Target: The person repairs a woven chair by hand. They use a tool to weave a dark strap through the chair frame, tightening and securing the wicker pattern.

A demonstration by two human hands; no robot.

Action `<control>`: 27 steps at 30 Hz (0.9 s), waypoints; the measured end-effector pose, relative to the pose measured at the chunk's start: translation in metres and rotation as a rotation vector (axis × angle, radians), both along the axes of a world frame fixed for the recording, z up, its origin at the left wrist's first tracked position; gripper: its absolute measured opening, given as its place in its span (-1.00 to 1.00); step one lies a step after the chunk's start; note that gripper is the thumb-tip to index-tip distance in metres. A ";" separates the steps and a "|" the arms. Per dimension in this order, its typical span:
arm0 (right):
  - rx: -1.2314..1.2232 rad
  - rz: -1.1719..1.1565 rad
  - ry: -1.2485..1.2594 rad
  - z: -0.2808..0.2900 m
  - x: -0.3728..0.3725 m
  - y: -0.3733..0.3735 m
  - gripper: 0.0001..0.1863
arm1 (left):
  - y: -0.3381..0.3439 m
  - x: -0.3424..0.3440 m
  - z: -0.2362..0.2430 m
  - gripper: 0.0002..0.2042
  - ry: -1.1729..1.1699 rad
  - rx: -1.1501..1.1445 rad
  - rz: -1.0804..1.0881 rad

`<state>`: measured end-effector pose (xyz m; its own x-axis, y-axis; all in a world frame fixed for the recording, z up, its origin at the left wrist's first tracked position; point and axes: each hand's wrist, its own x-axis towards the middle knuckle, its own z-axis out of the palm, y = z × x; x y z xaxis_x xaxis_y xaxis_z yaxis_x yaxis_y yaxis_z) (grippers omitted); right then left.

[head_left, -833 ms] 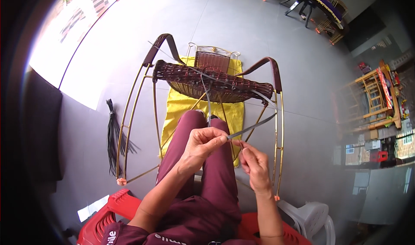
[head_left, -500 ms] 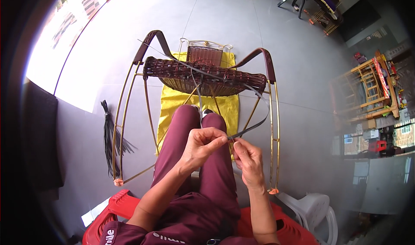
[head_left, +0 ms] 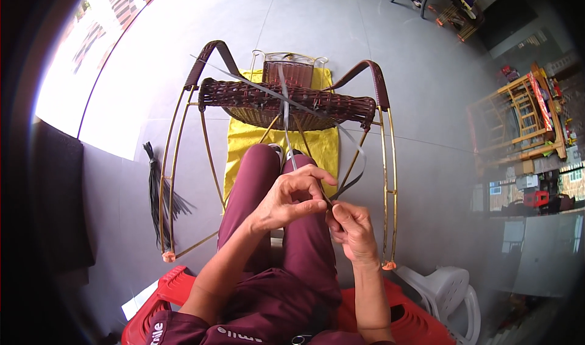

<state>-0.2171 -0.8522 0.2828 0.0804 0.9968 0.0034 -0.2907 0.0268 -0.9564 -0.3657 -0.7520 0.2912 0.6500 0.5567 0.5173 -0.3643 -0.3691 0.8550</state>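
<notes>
In front of my knees stands a rocking chair with a dark brown woven edge (head_left: 244, 95) and gold metal legs. A thin dark grey flat strip (head_left: 361, 173) loops from its weave down to my hands. My right hand (head_left: 353, 226) is closed, pinching the strip between thumb and forefinger. Beside it, over my lap, my left hand (head_left: 286, 199) has its thumb and forefinger spread around the strip's end, the forefinger lifted. Another pale strip (head_left: 284, 107) runs from the weave toward my left hand; where it ends is hidden.
A yellow cloth (head_left: 244, 139) lies under the chair. To the left rests a bundle of dark strips (head_left: 155, 193) on the floor. Red plastic seating (head_left: 146, 311) is around me, with a white plastic chair (head_left: 442, 290) to the right. Wooden frames (head_left: 518, 126) stand further right.
My left forefinger and thumb have parted from their pinch on the strip. My right hand has shifted slightly down, still gripping. The loop of strip has swung inward.
</notes>
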 end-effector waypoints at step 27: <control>-0.018 0.131 0.438 -0.011 0.011 0.004 -0.69 | 0.002 0.025 -0.013 -0.89 -0.191 -0.363 -0.216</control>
<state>-0.2060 -0.8485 0.2722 -0.0560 0.9982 -0.0202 -0.6677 -0.0525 -0.7425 -0.3408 -0.7499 0.2784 0.6828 0.5865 0.4357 -0.5634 0.0430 0.8250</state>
